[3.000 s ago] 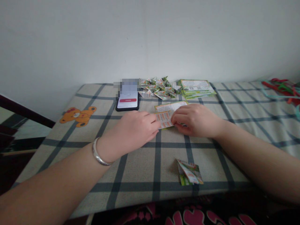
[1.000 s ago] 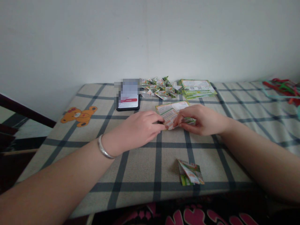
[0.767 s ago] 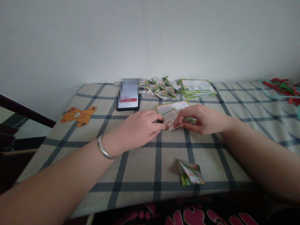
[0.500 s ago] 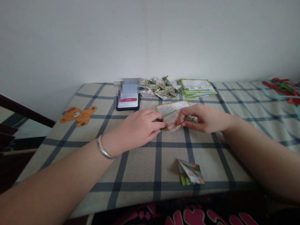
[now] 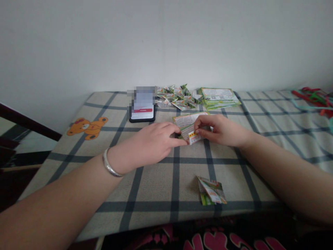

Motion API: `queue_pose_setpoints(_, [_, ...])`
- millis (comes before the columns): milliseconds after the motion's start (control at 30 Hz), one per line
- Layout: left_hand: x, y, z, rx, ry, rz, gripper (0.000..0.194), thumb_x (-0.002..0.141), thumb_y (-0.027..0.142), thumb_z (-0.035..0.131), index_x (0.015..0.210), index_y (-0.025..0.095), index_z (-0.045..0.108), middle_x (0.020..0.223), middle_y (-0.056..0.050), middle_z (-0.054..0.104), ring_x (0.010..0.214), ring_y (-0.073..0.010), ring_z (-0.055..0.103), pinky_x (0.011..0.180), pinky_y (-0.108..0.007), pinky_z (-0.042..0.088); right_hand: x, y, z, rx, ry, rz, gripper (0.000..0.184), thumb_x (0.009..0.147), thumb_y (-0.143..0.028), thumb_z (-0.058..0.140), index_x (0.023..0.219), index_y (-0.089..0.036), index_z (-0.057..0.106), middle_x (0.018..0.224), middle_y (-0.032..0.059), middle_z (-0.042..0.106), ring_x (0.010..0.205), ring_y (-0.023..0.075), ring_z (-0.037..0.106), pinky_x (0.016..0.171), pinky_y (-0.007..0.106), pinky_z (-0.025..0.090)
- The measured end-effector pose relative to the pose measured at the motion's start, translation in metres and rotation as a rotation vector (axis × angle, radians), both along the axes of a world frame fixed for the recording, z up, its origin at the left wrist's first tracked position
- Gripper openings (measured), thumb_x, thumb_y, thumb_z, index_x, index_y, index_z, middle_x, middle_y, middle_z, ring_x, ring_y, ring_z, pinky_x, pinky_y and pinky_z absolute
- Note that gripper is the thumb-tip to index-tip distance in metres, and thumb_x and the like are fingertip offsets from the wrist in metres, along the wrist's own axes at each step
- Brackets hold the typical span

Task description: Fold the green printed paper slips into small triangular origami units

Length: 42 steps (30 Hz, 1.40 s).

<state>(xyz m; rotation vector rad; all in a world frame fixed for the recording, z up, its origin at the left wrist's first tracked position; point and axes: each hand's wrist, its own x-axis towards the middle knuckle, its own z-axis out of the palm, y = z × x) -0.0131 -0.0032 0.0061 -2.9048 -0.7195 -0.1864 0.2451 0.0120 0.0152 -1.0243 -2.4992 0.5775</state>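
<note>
My right hand (image 5: 220, 129) pinches thin, folded, printed paper (image 5: 192, 139), pale and yellow-banded; my half-spread left hand (image 5: 153, 143) touches its edge.

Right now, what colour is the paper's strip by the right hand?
The strip is yellow; the head view shows it best.

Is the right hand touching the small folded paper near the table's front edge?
Apart. The head view shows a stretch of checked cloth between the right hand and the folded paper.
</note>
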Motion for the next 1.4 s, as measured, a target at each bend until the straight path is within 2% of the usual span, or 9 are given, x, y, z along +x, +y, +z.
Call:
queue_pose_setpoints(100, [-0.002,0.001,-0.002,0.019,0.004,-0.021,0.047,0.091,0.013,0.049,0.132,0.036,0.057,0.124,-0.008,0.057,0.118,-0.0252,0.055,0.097,-0.042,0.049,-0.005,-0.001,-0.006,0.099,-0.080,-0.113,0.008,0.087,-0.022,0.055,0.090,-0.018,0.061,0.079,0.0017,0.065,0.066,0.0122,0.055,0.061,0.024,0.039])
queue_pose_setpoints(200, [-0.003,0.001,-0.003,0.024,0.008,-0.017,0.050,0.091,0.011,0.048,0.133,0.037,0.056,0.125,-0.008,0.056,0.119,-0.0252,0.054,0.095,-0.041,0.049,-0.010,-0.002,-0.011,0.168,-0.114,-0.154,0.009,0.088,-0.021,0.054,0.088,-0.018,0.062,0.080,0.0028,0.065,0.068,0.0136,0.055,0.063,0.025,0.039])
queue_pose_setpoints(467, [-0.004,0.000,-0.004,0.000,0.015,0.006,0.053,0.090,0.011,0.047,0.135,0.038,0.054,0.128,-0.007,0.054,0.119,-0.0237,0.053,0.099,-0.041,0.047,-0.019,0.002,-0.016,0.312,-0.125,-0.124,0.009,0.089,-0.016,0.053,0.087,-0.017,0.062,0.091,0.0086,0.067,0.088,0.0217,0.059,0.079,0.032,0.043])
queue_pose_setpoints(733, [-0.005,-0.002,-0.002,-0.052,0.003,0.039,0.054,0.089,0.012,0.049,0.135,0.040,0.054,0.131,-0.006,0.052,0.120,-0.0242,0.052,0.102,-0.043,0.045,-0.028,0.001,-0.013,0.405,-0.264,-0.138,0.012,0.090,-0.020,0.056,0.085,-0.017,0.066,0.087,0.0063,0.069,0.082,0.0211,0.059,0.074,0.032,0.039])
queue_pose_setpoints(1033, [-0.006,-0.001,0.000,-0.070,-0.022,0.044,0.052,0.088,0.012,0.050,0.131,0.041,0.058,0.131,-0.006,0.051,0.117,-0.0234,0.054,0.101,-0.042,0.045,-0.029,0.005,-0.016,0.454,-0.238,-0.128,0.010,0.089,-0.022,0.059,0.084,-0.018,0.067,0.084,0.0056,0.068,0.080,0.0204,0.058,0.072,0.031,0.037])
queue_pose_setpoints(1400, [-0.003,-0.003,0.003,-0.176,-0.089,0.094,0.046,0.088,0.012,0.050,0.120,0.040,0.067,0.123,-0.005,0.055,0.112,-0.0211,0.057,0.100,-0.041,0.046,-0.030,0.009,-0.020,0.420,-0.214,-0.121,0.013,0.090,-0.021,0.058,0.086,-0.018,0.070,0.086,0.0060,0.068,0.083,0.0215,0.058,0.075,0.032,0.040])
